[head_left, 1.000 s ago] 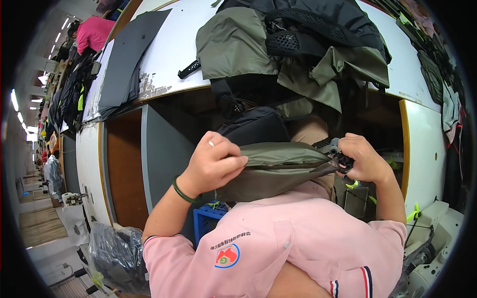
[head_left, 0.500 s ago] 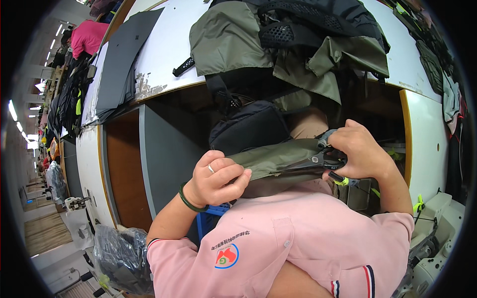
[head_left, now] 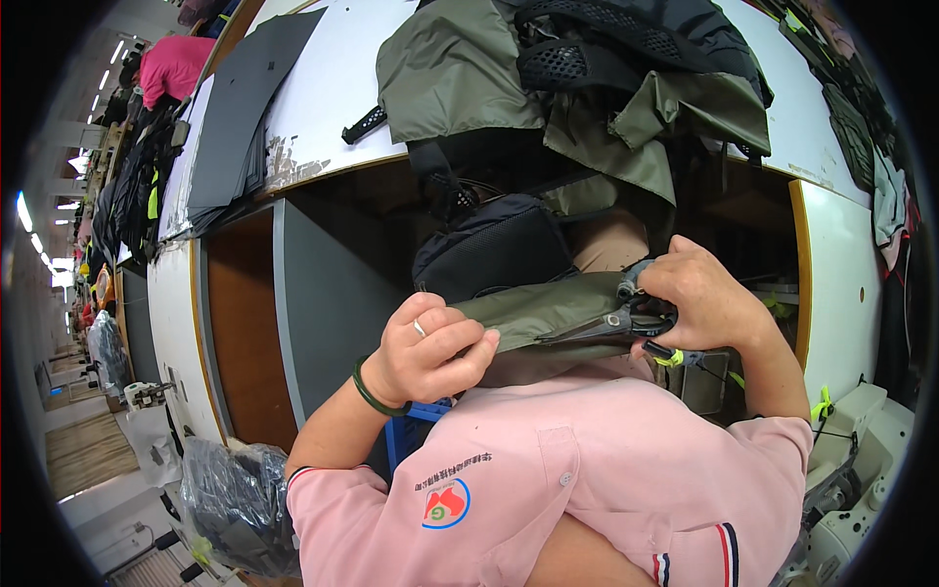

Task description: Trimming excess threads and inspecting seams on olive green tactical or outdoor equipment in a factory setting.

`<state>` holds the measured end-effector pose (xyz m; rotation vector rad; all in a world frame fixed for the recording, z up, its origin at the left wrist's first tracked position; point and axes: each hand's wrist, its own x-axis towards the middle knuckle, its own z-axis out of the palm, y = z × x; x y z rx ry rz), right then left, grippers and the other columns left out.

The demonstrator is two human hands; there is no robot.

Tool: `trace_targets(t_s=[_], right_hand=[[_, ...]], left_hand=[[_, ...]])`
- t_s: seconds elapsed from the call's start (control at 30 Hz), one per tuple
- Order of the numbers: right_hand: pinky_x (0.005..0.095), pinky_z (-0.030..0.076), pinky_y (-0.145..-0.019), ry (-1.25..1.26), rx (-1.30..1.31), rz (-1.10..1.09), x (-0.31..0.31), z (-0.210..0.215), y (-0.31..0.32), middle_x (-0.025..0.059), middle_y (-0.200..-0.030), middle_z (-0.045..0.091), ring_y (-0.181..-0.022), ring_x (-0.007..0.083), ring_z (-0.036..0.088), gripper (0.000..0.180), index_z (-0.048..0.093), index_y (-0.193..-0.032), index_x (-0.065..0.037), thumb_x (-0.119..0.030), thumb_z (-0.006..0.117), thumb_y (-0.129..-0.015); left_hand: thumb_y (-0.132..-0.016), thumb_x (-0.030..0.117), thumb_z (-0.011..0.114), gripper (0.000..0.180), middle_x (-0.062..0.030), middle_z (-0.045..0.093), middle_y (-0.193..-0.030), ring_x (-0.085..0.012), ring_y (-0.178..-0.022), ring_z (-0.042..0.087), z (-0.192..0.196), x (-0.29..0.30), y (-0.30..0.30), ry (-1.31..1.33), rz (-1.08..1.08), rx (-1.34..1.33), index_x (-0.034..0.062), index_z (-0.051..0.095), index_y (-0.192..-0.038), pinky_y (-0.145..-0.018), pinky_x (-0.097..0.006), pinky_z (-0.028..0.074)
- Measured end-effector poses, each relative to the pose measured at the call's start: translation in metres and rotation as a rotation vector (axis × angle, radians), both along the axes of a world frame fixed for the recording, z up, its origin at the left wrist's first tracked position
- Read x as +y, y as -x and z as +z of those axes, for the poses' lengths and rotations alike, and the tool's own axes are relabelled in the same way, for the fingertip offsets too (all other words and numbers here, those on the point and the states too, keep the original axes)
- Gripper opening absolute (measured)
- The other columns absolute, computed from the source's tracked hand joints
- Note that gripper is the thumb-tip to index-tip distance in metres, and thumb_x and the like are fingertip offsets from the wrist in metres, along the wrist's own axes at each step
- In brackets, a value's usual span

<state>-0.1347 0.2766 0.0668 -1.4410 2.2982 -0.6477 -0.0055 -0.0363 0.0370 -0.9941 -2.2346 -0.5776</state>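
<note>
My left hand point(head_left: 430, 344) pinches the edge of an olive-green fabric piece point(head_left: 543, 305), thumb and fingers closed on it. The piece stretches across my lap toward the right. My right hand point(head_left: 712, 298) is closed around the dark handles of a pair of scissors point(head_left: 614, 322). Their blades point left and lie along the lower edge of the fabric, with the tip short of my left fingers. Wrapping covers part of the handles. Just beyond the fabric rests a black mesh-faced bag part point(head_left: 499, 249), joined to the larger bundle above it.
A heap of olive and black bag fabric point(head_left: 450, 78) with mesh straps hangs over the white table edge point(head_left: 333, 132). Dark grey sheets point(head_left: 240, 117) lie at the table's left. Below are open shelf compartments point(head_left: 333, 293). A white machine point(head_left: 861, 430) stands at right, a plastic-wrapped bundle point(head_left: 235, 499) at lower left.
The scissors and my right hand have shifted slightly left along the fabric, and the blades reach closer to my left hand. My left hand keeps its pinch almost in place.
</note>
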Motion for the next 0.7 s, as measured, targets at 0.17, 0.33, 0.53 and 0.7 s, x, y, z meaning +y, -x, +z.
trace_targets(t_s=[0.17,0.33,0.53,0.7], right_hand=[[0.0361,0.038,-0.069,-0.007,-0.012,0.007,-0.003,-0.002,-0.001,0.0076,-0.063,0.056,-0.063,0.0293,0.055,0.050,0.054,-0.069,-0.007,-0.043,0.088,-0.061],[0.0360,0.038,-0.070,-0.061,-0.025,0.027,-0.002,-0.007,-0.001,0.0081,-0.063,0.057,-0.064,0.0292,0.056,0.050,0.054,-0.068,-0.007,-0.043,0.087,-0.061],[0.0359,0.038,-0.070,-0.020,-0.035,0.025,-0.002,-0.005,0.000,0.0083,-0.062,0.057,-0.062,0.0294,0.056,0.050,0.053,-0.066,-0.007,-0.042,0.088,-0.060],[0.0347,0.037,-0.069,0.000,0.079,-0.088,0.002,-0.011,0.008,0.0065,-0.064,0.056,-0.064,0.0278,0.056,0.050,0.053,-0.067,-0.007,-0.041,0.089,-0.056]], left_hand=[[-0.069,-0.002,0.073,0.021,0.0013,0.056,-0.080,-0.0126,-0.067,0.053,0.003,0.005,0.002,-0.026,0.031,0.018,0.0113,0.065,-0.083,-0.061,-0.027,0.043],[-0.069,-0.002,0.073,0.021,0.0012,0.056,-0.080,-0.0127,-0.067,0.052,0.004,0.006,0.002,-0.033,0.025,0.018,0.0110,0.065,-0.083,-0.061,-0.027,0.043],[-0.068,-0.002,0.073,0.020,0.0010,0.056,-0.080,-0.0141,-0.066,0.053,0.006,0.006,0.004,-0.035,0.014,-0.013,0.0098,0.065,-0.083,-0.060,-0.028,0.043],[-0.079,0.005,0.075,0.012,0.0007,0.058,-0.079,-0.0087,-0.068,0.053,0.018,-0.002,0.010,-0.534,0.083,-1.121,0.0047,0.065,-0.086,-0.061,-0.026,0.044]])
